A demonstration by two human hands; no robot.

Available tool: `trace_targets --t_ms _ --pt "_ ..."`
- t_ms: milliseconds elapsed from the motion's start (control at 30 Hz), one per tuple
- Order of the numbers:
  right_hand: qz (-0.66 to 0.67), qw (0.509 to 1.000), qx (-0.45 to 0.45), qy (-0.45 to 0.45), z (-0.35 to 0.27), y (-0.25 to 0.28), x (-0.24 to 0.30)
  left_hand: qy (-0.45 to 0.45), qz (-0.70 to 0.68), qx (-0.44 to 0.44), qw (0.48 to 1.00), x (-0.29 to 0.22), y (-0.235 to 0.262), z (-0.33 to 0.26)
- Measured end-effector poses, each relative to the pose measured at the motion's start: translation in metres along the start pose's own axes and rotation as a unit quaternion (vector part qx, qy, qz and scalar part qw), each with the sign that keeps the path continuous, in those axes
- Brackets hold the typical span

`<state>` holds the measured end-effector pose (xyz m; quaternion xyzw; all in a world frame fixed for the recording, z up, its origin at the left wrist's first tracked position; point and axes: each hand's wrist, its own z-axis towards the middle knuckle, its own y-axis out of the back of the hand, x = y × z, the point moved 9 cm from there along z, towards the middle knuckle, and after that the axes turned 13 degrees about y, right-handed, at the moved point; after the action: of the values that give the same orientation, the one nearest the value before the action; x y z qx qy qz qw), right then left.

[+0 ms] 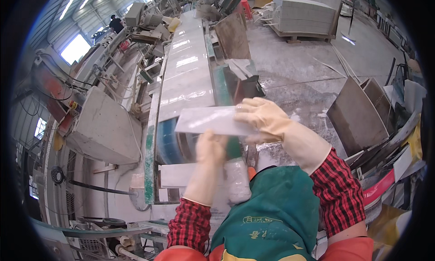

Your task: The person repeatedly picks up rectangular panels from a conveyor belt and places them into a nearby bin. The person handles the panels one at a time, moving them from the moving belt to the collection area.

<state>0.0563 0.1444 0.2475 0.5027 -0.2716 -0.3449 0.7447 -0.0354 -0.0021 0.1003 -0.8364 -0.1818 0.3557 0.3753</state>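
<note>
We hold the white slab above the near end of the conveyor. Our right hand clasps its right end, presumably for support; our left hand, blurred, meets the lower edge, grip indeterminable.

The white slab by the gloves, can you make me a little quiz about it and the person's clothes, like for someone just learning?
1. Which end of the white slab does the gloved right hand grip?
2. True or false: the apron is mostly green.
3. Which pattern do the sleeves have? A) dots B) red and black checks C) blue stripes

Key: 1. The right end. 2. True. 3. B.
</note>
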Motion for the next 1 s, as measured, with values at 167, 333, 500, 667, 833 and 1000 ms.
trace_targets --t_ms 167,333,500,667,833,1000 --pt "-0.016 0.993 -0.001 -0.113 -0.076 0.008 -0.040 -0.062 -0.132 -0.080 0.986 -0.071 0.080 0.040" --pt "-0.073 0.914 0.012 -0.400 -0.305 0.005 -0.083 -0.073 -0.032 -0.146 0.986 -0.101 0.112 0.069" --pt "-0.244 0.792 0.030 -0.558 -0.504 0.066 -0.012 -0.072 -0.036 -0.146 0.986 -0.099 0.127 0.099" --pt "-0.253 0.614 -0.045 -0.746 -0.668 0.089 0.079 -0.085 0.019 -0.146 0.985 -0.099 0.112 0.088" --pt "-0.308 0.556 -0.037 -0.771 -0.692 0.069 0.113 -0.084 0.029 -0.158 0.983 -0.097 0.105 0.095" --pt "-0.300 0.563 -0.004 -0.770 -0.671 0.064 0.103 -0.073 0.020 -0.187 0.979 -0.101 0.113 0.094"
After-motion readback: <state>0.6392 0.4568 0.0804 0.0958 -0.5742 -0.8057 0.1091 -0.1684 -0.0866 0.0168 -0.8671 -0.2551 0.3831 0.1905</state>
